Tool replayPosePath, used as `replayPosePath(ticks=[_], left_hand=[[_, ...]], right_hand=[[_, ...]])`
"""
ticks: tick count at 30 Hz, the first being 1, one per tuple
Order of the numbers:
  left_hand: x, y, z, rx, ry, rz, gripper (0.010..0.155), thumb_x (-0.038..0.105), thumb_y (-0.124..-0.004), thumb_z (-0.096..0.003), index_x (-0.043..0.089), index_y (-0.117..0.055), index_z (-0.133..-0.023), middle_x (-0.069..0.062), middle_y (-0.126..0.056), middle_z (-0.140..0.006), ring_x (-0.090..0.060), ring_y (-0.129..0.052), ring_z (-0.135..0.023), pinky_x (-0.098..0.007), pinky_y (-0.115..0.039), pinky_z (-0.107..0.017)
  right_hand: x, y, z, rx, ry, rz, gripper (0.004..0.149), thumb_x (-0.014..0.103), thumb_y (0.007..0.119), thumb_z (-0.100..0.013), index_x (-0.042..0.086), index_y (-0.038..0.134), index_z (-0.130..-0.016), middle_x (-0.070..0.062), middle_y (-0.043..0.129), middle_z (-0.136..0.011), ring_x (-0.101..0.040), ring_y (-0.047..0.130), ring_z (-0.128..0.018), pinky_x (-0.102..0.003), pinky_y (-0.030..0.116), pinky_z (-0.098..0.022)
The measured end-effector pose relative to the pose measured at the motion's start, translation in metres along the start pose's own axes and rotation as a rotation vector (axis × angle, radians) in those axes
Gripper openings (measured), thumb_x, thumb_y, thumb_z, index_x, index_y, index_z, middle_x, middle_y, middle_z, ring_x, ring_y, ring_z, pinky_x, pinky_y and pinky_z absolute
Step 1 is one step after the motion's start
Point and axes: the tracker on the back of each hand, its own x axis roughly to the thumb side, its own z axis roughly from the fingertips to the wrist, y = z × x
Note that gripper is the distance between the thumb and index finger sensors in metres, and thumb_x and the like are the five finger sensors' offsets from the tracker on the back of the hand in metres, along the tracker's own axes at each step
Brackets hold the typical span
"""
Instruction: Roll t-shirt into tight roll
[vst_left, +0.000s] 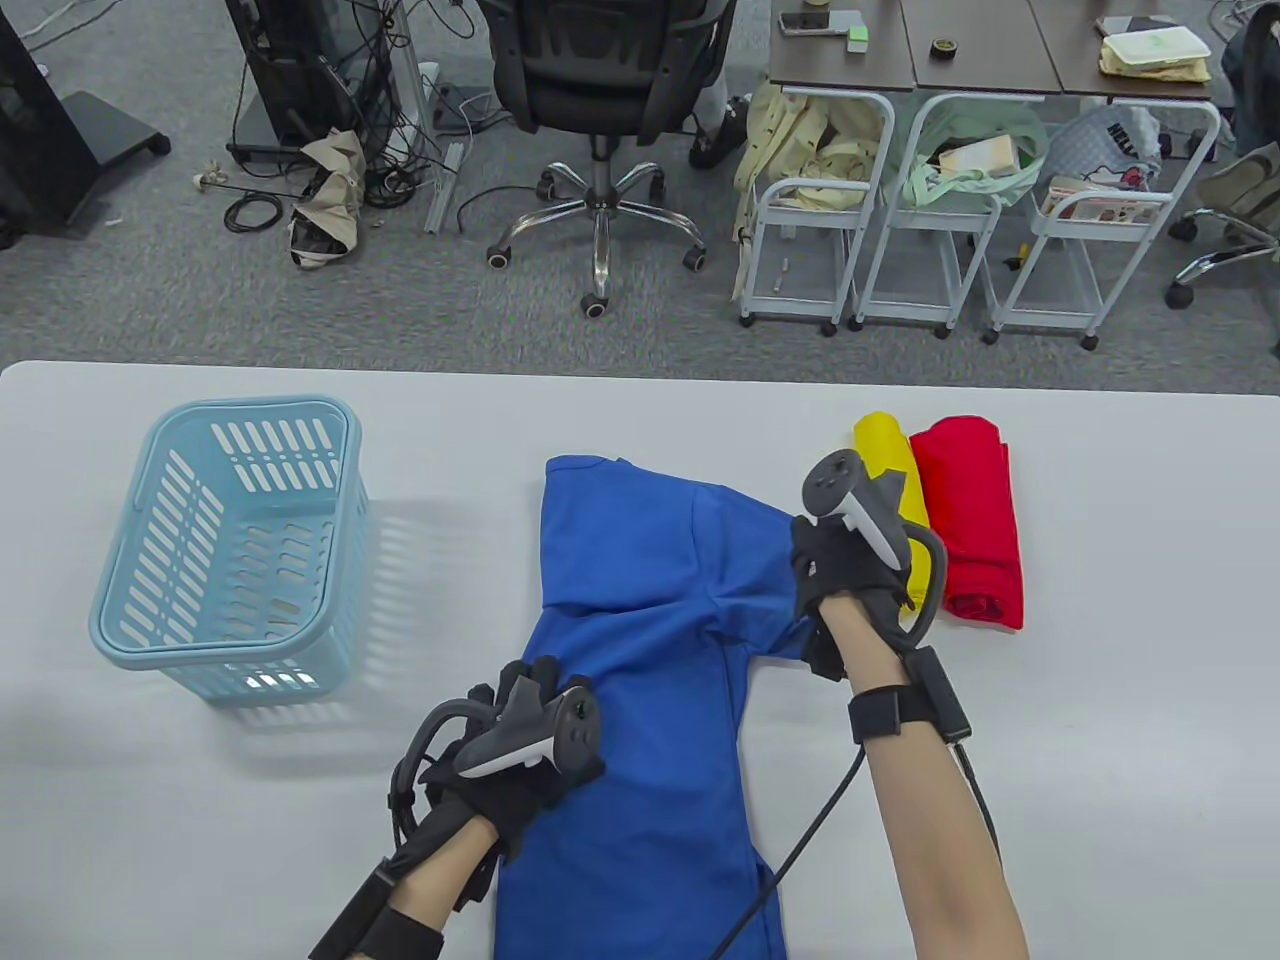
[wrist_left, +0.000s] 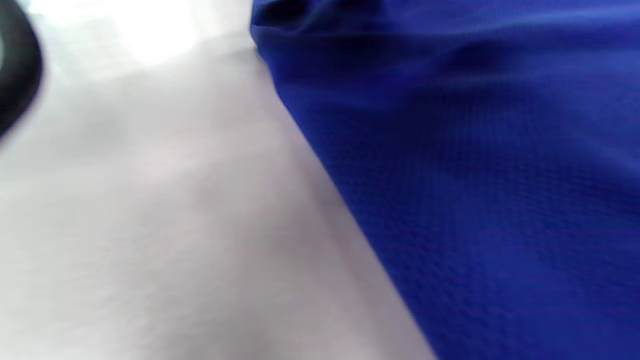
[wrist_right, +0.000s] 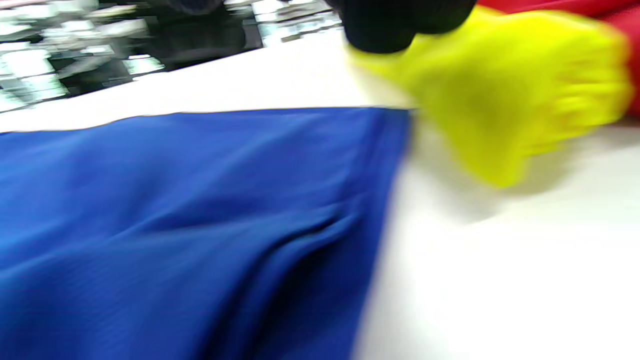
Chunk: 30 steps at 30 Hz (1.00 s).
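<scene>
T-shirt (vst_left: 640, 640) flat between left hand (vst_left: 520, 750), right hand (vst_left: 850, 560).

A white table (vst_left: 640, 410) carries three obstacles. A light blue basket (vst_left: 235, 540) stands near the left edge. A blue t-shirt (vst_left: 640, 620) spreads from the middle to the near edge. Yellow (vst_left: 880, 450) and red (vst_left: 970, 520) rolls lie touching, toward the right. Bare tabletop runs along the far edge, between basket and shirt, and at the near right corner.
</scene>
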Motion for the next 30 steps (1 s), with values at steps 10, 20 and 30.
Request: replayPosePath(ticks=[10, 20, 30], left_hand=[[-0.013, -0.023, -0.007, -0.166, -0.079, 0.066, 0.082, 0.072, -0.038, -0.051, 0.037, 0.009, -0.108, -0.009, 0.017, -0.114, -0.041, 0.008, -0.106, -0.067, -0.013, -0.075], [-0.017, -0.002, -0.001, 0.098, -0.06, 0.066, 0.075, 0.068, -0.044, -0.0534, 0.037, -0.019, -0.117, -0.013, -0.015, -0.126, -0.04, -0.029, -0.116, -0.063, -0.039, -0.08], [-0.027, -0.011, -0.012, -0.117, -0.009, 0.111, 0.079, 0.069, -0.035, -0.0531, 0.031, -0.003, -0.114, -0.01, 0.002, -0.121, -0.041, -0.002, -0.111, -0.069, -0.021, -0.076]], right_hand=[[0.059, 0.081, -0.018, 0.39, -0.09, 0.241, 0.065, 0.046, 0.04, -0.057, 0.027, 0.005, -0.108, -0.007, -0.004, -0.11, -0.041, 0.0, -0.103, -0.059, 0.024, -0.073], [0.083, 0.064, -0.019, 0.206, -0.009, 0.26, 0.066, 0.045, 0.044, -0.058, 0.019, 0.018, -0.113, -0.016, 0.005, -0.114, -0.048, 0.012, -0.107, -0.062, 0.027, -0.072], [0.138, 0.103, -0.009, 0.374, -0.338, 0.256, 0.059, 0.038, 0.045, -0.058, 0.031, 0.018, -0.11, -0.002, 0.007, -0.114, -0.032, 0.004, -0.107, -0.06, 0.023, -0.073]])
